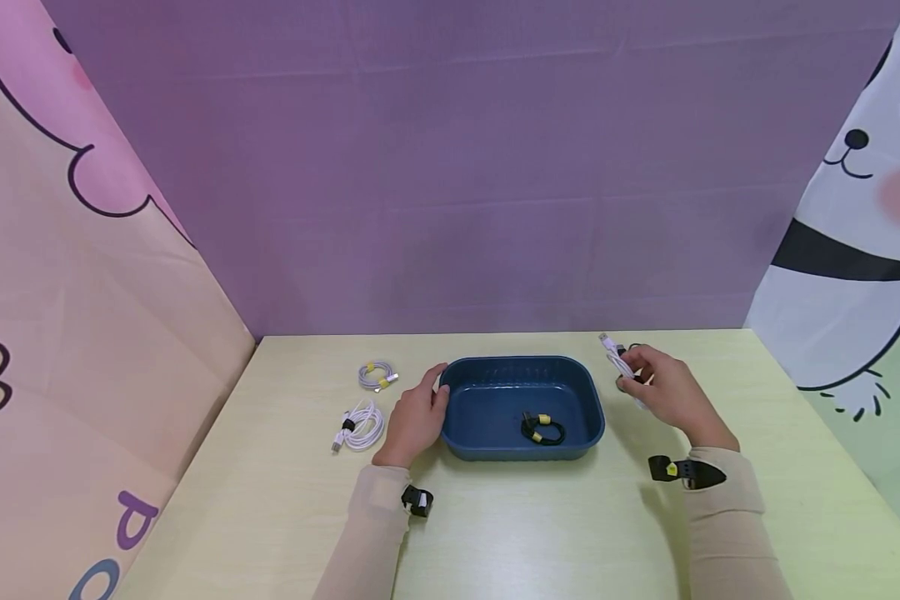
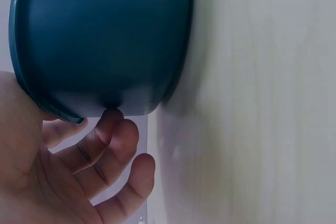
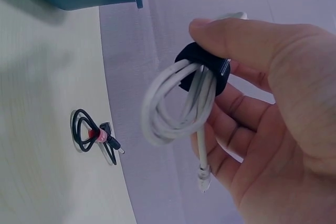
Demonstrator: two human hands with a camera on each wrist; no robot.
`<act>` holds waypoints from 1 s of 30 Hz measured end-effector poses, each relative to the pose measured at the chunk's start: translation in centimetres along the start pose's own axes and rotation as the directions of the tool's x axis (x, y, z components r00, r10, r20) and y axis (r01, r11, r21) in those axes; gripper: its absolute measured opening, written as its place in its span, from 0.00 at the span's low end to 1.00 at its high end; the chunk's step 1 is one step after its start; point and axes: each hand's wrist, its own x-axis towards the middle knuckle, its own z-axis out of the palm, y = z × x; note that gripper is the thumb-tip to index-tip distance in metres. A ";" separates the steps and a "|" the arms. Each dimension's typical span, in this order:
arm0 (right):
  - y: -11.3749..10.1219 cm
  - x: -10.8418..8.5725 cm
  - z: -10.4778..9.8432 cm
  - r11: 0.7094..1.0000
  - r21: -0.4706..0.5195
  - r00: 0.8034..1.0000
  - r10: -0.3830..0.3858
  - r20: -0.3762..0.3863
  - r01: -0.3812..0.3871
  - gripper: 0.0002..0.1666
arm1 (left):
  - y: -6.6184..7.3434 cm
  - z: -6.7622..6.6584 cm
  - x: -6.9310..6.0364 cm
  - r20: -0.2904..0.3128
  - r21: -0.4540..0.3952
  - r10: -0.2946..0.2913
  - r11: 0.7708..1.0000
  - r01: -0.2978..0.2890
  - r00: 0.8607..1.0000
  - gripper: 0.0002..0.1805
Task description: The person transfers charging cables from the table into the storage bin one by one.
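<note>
My right hand (image 1: pixel 666 392) pinches a white cable (image 3: pixel 198 99) at its black tie (image 3: pixel 206 65). The cable sits at the fingertips, left of the palm, right of the tray (image 1: pixel 487 408); its long axis slants, one plug pointing away and leftward. My left hand (image 1: pixel 414 421) grips the tray's left rim. Inside lies a black cable (image 1: pixel 544 420); a red-tied cable (image 3: pixel 98 135) lies on the table (image 1: pixel 532 529).

A tray (image 1: pixel 522 455) on the tabletop (image 1: pixel 525 533) contains one cable (image 1: pixel 544 419) toward five o'clock. Outside it, a front coil (image 1: pixel 363 427) lies at nine, a rear coil (image 1: pixel 382 383) near ten, and at two a held bundle (image 3: pixel 206 87) near a resting bundle (image 3: pixel 96 135).
</note>
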 end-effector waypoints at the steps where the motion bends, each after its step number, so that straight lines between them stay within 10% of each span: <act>1: 0.0 0.0 0.0 1.000 -0.001 1.000 -0.004 -0.002 0.004 0.16 | 0.0 0.0 0.0 0.000 0.001 -0.001 1.000 0.001 1.000 0.24; 30: -0.5 0.5 0.7 0.997 -0.034 0.997 -0.066 -0.034 0.065 0.17 | 0.1 0.0 0.1 0.011 0.006 -0.006 1.000 0.006 1.000 0.24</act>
